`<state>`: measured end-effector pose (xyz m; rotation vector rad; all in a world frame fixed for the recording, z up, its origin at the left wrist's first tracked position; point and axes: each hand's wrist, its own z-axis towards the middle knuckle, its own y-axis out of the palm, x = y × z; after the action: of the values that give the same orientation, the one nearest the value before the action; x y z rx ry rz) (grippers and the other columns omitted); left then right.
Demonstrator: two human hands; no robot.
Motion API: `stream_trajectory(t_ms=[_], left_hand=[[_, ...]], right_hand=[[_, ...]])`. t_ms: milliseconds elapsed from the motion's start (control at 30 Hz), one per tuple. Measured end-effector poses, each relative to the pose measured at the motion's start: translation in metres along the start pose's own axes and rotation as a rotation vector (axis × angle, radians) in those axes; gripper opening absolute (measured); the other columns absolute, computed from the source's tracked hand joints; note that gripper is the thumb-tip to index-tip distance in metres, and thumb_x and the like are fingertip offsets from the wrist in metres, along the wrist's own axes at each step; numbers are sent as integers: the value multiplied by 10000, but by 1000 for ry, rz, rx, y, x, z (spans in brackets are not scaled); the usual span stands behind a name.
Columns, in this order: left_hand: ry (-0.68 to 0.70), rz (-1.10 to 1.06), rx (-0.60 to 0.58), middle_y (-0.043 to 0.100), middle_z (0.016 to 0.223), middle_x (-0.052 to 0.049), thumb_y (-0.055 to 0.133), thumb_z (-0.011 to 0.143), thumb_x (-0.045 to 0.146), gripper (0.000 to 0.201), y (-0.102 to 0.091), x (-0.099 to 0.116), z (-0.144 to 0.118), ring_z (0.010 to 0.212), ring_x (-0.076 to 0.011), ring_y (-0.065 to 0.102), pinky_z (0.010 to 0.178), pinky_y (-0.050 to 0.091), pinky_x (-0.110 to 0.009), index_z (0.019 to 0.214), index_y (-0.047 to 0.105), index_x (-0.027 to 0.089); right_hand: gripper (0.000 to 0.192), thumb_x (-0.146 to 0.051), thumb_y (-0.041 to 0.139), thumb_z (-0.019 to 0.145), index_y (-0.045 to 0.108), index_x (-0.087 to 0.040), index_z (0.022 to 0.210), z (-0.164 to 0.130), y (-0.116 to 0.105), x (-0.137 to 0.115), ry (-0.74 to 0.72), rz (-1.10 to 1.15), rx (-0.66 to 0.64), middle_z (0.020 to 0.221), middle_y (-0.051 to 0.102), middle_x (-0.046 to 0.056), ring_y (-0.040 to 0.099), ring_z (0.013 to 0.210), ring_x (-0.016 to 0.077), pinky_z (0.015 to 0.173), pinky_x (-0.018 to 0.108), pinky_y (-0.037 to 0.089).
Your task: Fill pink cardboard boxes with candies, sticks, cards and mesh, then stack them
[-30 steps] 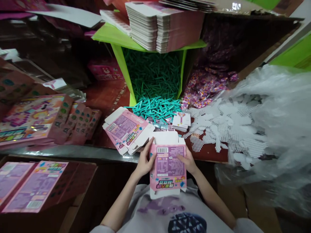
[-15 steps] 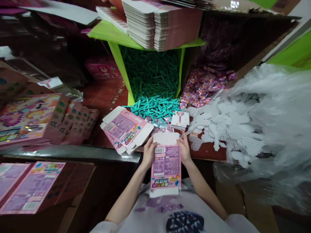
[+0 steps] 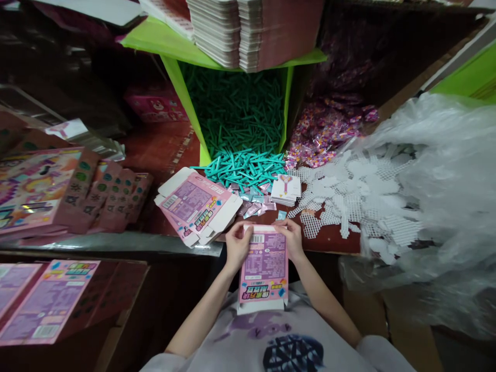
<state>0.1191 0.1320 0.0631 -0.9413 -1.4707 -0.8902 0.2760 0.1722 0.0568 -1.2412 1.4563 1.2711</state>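
I see both hands on a pink carton (image 3: 264,268) low in the middle of the view, held upright against the shirt with its barcode side toward the camera. The left hand (image 3: 237,247) has a clenched grip on the carton's upper left edge, fingers curled over the top corner; the right hand (image 3: 291,238) does the same on the upper right, thumb and fingers pinching the folded top flap. The carton sits just at the near edge of the tabletop (image 3: 333,238), at about 6 o'clock from the green bin (image 3: 186,103). That bin stands open toward me at 12 o'clock, teal sticks (image 3: 244,165) spilling out of its mouth onto the tabletop. On top of the bin rests a stack of flat cartons (image 3: 248,31). At 10 o'clock from the hands lies a small heap of unfolded pink cartons (image 3: 197,204), just beside the left hand but not touching it. At 1 o'clock from the hands I see a little stack of cards (image 3: 285,188), and beyond it, toward 2 o'clock, white mesh pieces (image 3: 360,196) spread out from a clear plastic bag (image 3: 445,206). Pink sachets (image 3: 325,134) pile up behind them. Far out at 9 o'clock, finished pink boxes (image 3: 42,188) sit stacked.
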Motion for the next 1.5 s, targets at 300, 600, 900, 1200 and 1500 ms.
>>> stream_trajectory(t_ms=[300,600,900,1200,1500], left_hand=[[42,55,-50,674,854,-74,584,805,350,272,-3,-6,-18,823,-189,626,758,460,-299,614,544,161],[151,179,-229,601,1015,-74,592,814,269,151,-11,-19,-53,1010,-203,563,914,426,-347,937,601,182],[152,168,-287,594,1016,-71,529,855,268,120,-9,-21,-59,1005,-194,555,911,413,-343,918,591,186],[457,187,-142,563,930,-60,469,848,284,221,1,26,-50,831,-168,565,746,450,-289,1041,478,178],[1084,1004,-1250,633,662,-67,515,716,402,362,88,89,-53,532,-210,581,470,416,-306,950,587,136]], right_hand=[[327,-412,610,782,649,-156,583,-23,-2,9,-11,-153,165,621,638,24,580,616,170,629,280,417],[286,-322,537,846,636,-165,630,-45,-27,25,-155,-205,107,680,628,18,587,669,160,656,268,431],[40,-182,689,739,656,-201,727,-68,-50,40,-359,-190,-24,839,678,51,640,780,194,705,325,489],[314,-453,549,821,687,-174,857,21,-57,-33,-299,-435,119,786,691,77,630,610,201,613,321,490],[246,-395,644,719,713,-164,765,121,-55,-42,-119,-1078,394,781,706,120,651,754,250,710,316,469]])
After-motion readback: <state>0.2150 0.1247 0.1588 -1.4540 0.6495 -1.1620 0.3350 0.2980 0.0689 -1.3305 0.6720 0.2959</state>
